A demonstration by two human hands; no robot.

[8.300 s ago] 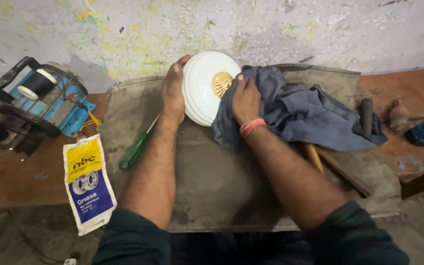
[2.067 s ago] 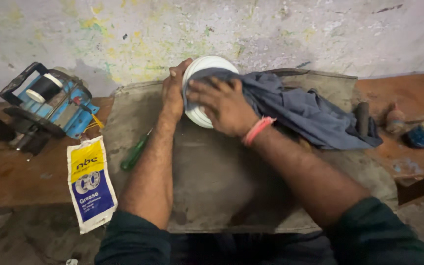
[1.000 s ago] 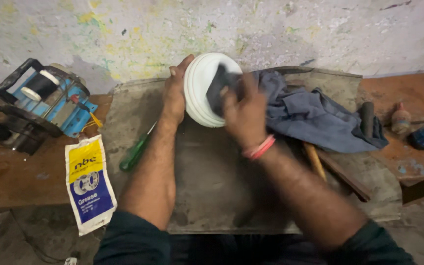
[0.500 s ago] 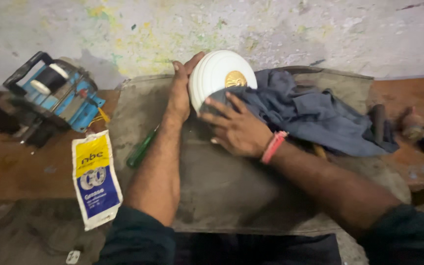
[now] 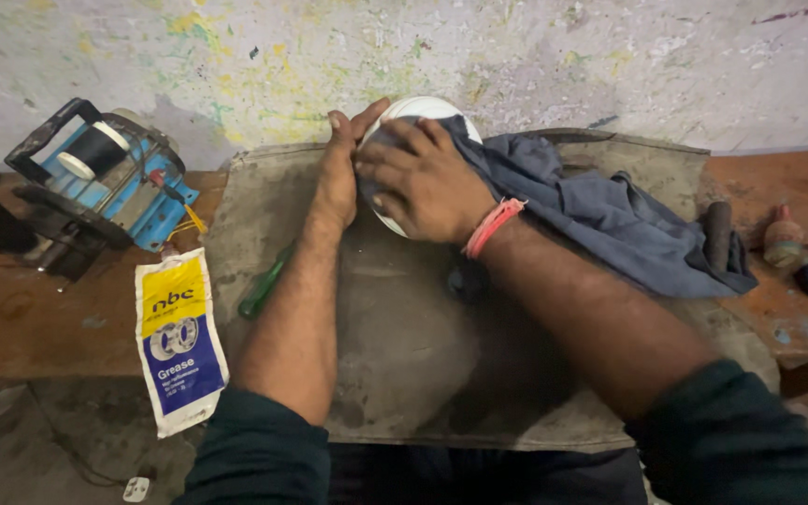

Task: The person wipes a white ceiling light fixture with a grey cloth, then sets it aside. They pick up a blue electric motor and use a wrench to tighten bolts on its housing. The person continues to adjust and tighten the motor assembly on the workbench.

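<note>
- Setting first: a paint-splattered wall behind a worn wooden bench (image 5: pixel 39 327), with a grey mat (image 5: pixel 404 346) laid over its middle.
- Right hand (image 5: pixel 427 178) is spread flat, fingers splayed, pressing a blue-grey cloth (image 5: pixel 600 215) onto the face of a white round cover (image 5: pixel 423 108) propped on edge at the back edge of the mat. Not really a grip, more a palm-down press with the cloth trapped underneath.
- Left hand (image 5: pixel 340 173) is open and cupped against the cover's left rim, steadying it, thumb up by the top.
- What's changed: half a second ago the right hand was lower, off the cover's face, and you could see the gold centre. Now the hand and cloth have gone back up over it, so the gold bit is hidden. Looks to me like another wiping pass, so the rubbing isn't over.
- The cover itself: only a glossy white sliver shows above and below the hand.
- Further out: a green-handled screwdriver (image 5: pixel 264 285) lies on the mat's left edge, beside the left forearm.
- A yellow, white and blue pouch (image 5: pixel 180 337) hangs over the bench's front edge, left side.
- A blue machine (image 5: pixel 109 182) sits at the left back corner; small bits lie at the right end, too small to tell.
</note>
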